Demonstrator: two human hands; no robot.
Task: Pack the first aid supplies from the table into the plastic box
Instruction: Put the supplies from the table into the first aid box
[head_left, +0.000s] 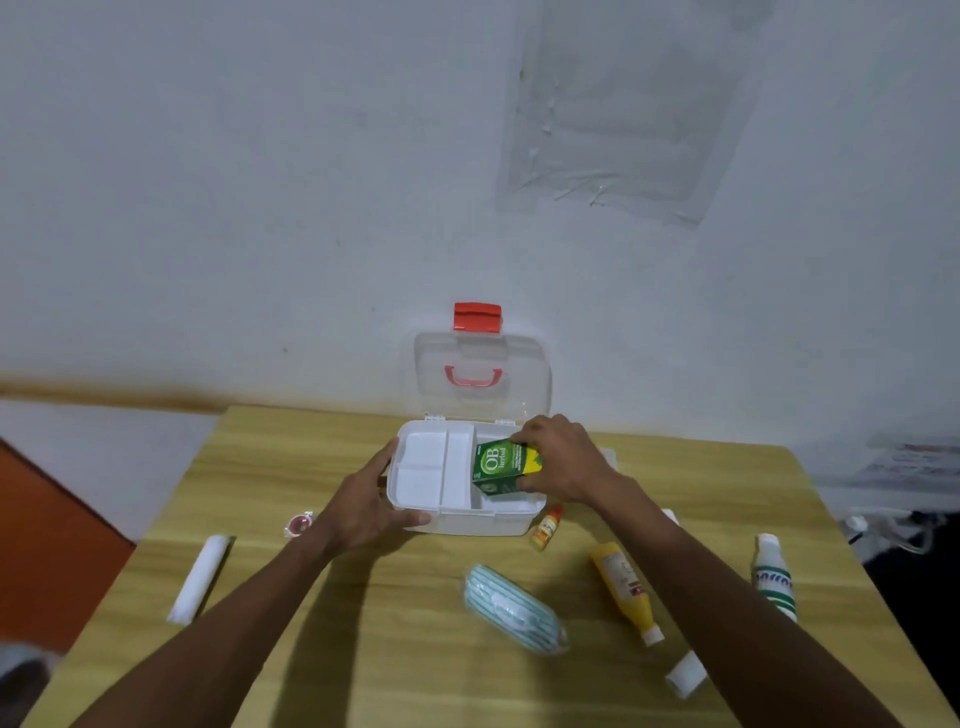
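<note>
— Grips first: what does each one hold?

— The left grip (363, 509) holds the plastic box (467, 521) at its near left corner, with the thumb along the front wall and the fingers up the left wall. The right grip (558, 460) is clamped on a green carton (500, 466), fingers on its far end and thumb on its near end.

— Where is that carton against the box?

— It is tilted over the box's right-hand part, with its lower edge below the rim. Whether it touches the bottom cannot be told. To its left inside the box sits a white divided tray (426, 467).

— And the lid?

— The clear lid (522, 387) stands open behind the box. It carries a red handle (472, 378), and a red latch (477, 317) sits at its top edge.

— What lies outside the box on the table (389, 654)?

— A small yellow bottle (546, 528) with a red cap lies just in front of the box's right corner. Further in front and to the right, a larger yellow bottle (623, 584) lies on its side beside the right forearm. A white bottle with green print (773, 578) is well to the right. A striped packet (511, 609) lies in front of the box, and a short white tube (685, 674) is further out to the right. A long white roll (200, 578) lies well to the left and in front. A small round red item (298, 524) in clear wrap sits near the left corner.
</note>
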